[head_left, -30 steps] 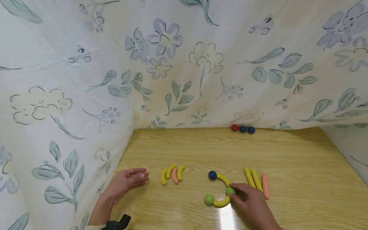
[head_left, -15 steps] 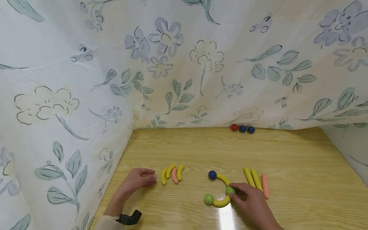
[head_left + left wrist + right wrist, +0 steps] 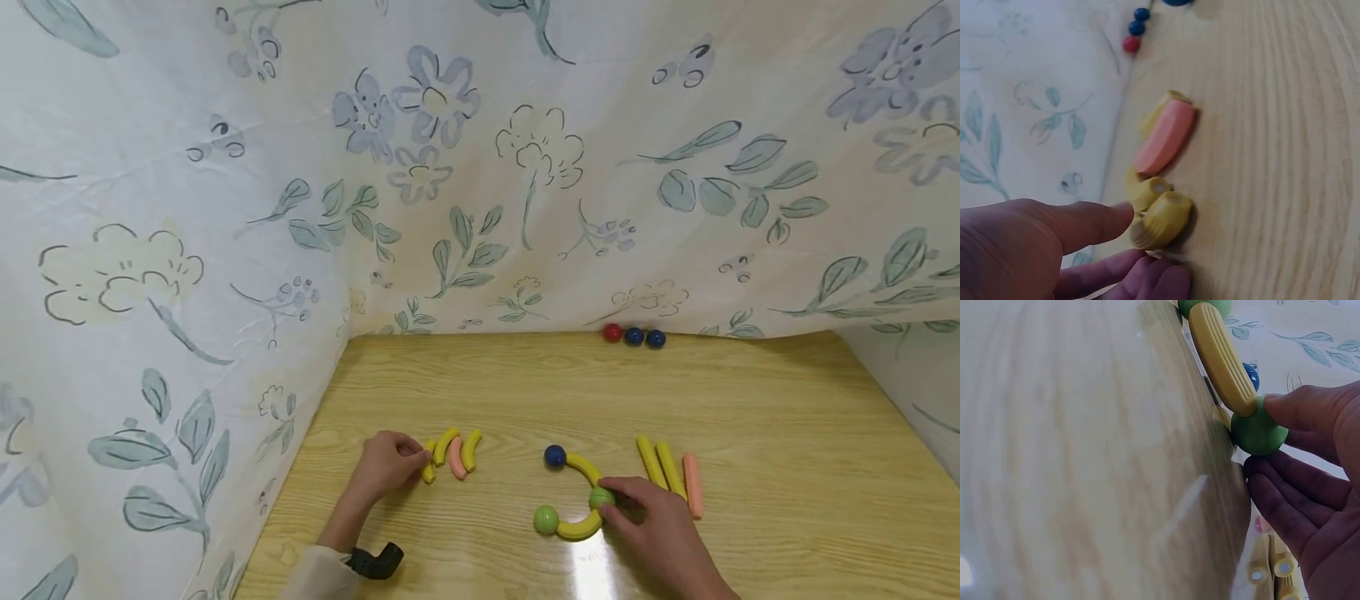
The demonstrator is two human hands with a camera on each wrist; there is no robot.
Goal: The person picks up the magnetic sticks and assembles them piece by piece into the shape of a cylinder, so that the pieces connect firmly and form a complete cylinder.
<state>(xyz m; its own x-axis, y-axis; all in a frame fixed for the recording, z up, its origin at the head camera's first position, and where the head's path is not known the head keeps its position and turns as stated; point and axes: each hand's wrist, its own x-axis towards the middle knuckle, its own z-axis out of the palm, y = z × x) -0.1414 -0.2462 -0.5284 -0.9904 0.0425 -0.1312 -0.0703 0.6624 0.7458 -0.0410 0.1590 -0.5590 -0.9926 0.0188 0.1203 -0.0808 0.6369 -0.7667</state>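
My left hand (image 3: pixel 388 463) pinches the leftmost yellow curved magnetic stick (image 3: pixel 428 475); the left wrist view has thumb and fingers on either side of this stick (image 3: pixel 1165 220). Beside it lie two more yellow curved sticks (image 3: pixel 470 451) and a pink curved one (image 3: pixel 456 459). My right hand (image 3: pixel 658 523) pinches a green ball (image 3: pixel 602 498) between thumb and fingers. That ball (image 3: pixel 1259 431) joins an upper yellow curved stick (image 3: pixel 582 468), ending at a blue ball (image 3: pixel 555 457), and a lower one (image 3: pixel 578 529), ending at another green ball (image 3: pixel 546 520).
Two straight yellow sticks (image 3: pixel 651 463) and a straight pink stick (image 3: pixel 692 486) lie just beyond my right hand. A red ball (image 3: pixel 612 333) and two blue balls (image 3: pixel 645 337) sit at the table's back edge. Floral cloth (image 3: pixel 480 250) hangs behind and at the sides.
My left hand has moved right across the table to the leftmost yellow curved stick and its fingers have closed around it. My right hand stays on the green ball.
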